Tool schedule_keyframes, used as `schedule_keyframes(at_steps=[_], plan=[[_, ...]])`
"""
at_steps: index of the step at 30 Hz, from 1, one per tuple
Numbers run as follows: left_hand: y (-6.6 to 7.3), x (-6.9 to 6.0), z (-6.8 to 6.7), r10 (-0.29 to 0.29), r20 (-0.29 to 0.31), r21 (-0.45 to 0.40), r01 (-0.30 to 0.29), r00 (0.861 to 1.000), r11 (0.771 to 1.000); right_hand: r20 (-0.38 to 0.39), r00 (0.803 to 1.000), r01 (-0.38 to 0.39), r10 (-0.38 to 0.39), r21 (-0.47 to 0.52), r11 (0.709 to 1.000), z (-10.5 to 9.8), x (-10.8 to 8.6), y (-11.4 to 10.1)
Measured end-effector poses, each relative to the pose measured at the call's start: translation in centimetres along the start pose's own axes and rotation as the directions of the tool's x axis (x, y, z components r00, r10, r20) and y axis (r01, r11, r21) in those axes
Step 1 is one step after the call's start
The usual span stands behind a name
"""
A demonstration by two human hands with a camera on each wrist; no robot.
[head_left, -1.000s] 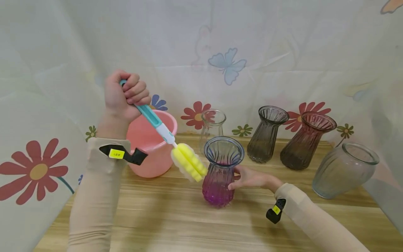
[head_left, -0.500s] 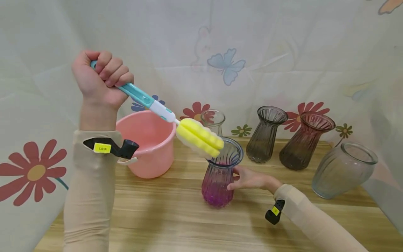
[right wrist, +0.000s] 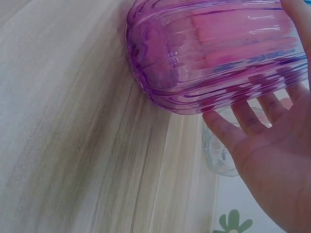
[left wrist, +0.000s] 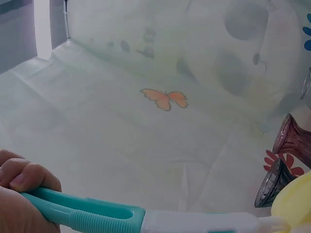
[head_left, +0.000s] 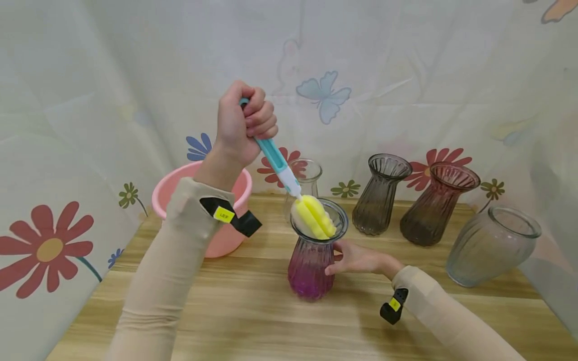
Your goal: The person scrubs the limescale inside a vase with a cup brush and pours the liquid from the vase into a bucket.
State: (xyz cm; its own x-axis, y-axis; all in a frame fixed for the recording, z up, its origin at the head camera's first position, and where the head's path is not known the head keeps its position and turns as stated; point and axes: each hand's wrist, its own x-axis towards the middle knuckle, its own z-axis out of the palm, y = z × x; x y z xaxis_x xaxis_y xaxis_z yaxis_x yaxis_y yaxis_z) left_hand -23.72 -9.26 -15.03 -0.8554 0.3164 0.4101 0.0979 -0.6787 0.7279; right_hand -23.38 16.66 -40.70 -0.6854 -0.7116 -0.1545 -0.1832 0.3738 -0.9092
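Observation:
In the head view my left hand (head_left: 246, 123) grips the teal handle of a bottle brush (head_left: 276, 159), fist raised above the vase. Its yellow sponge head (head_left: 313, 216) points down into the wide mouth of a blue-to-purple ribbed glass vase (head_left: 311, 273), with the upper part of the sponge still above the rim. The vase stands upright on the wooden table. My right hand (head_left: 361, 258) holds the vase from its right side; in the right wrist view the fingers (right wrist: 221, 128) curl behind the purple glass. The left wrist view shows the brush handle (left wrist: 97, 213) in my fist.
A pink bucket (head_left: 164, 193) stands behind my left forearm. Behind the purple vase is a clear glass vase (head_left: 308, 173). To the right stand a grey vase (head_left: 377, 198), a dark red vase (head_left: 435, 205) and a wide clear vase (head_left: 489, 248). A flowered curtain hangs behind the table.
My left hand swung left and up, then came right, bringing the sponge head from beside the vase over its rim and into the mouth. The right hand and vase stayed put.

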Motion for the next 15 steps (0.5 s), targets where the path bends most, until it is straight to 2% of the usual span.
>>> schedule_keyframes(at_steps=[7,15], plan=[[-1.7,0.3,0.4,-0.028,0.036,0.071,0.025,0.999,0.997,-0.003,1.0,-0.006,0.006,-0.01,1.0,-0.2,-0.4,-0.1],[-3.9,-0.1,1.0,-0.025,0.064,0.162,0.014,0.998,0.987,0.004,1.0,-0.011,0.011,-0.024,1.0,-0.4,-0.8,-0.3]])
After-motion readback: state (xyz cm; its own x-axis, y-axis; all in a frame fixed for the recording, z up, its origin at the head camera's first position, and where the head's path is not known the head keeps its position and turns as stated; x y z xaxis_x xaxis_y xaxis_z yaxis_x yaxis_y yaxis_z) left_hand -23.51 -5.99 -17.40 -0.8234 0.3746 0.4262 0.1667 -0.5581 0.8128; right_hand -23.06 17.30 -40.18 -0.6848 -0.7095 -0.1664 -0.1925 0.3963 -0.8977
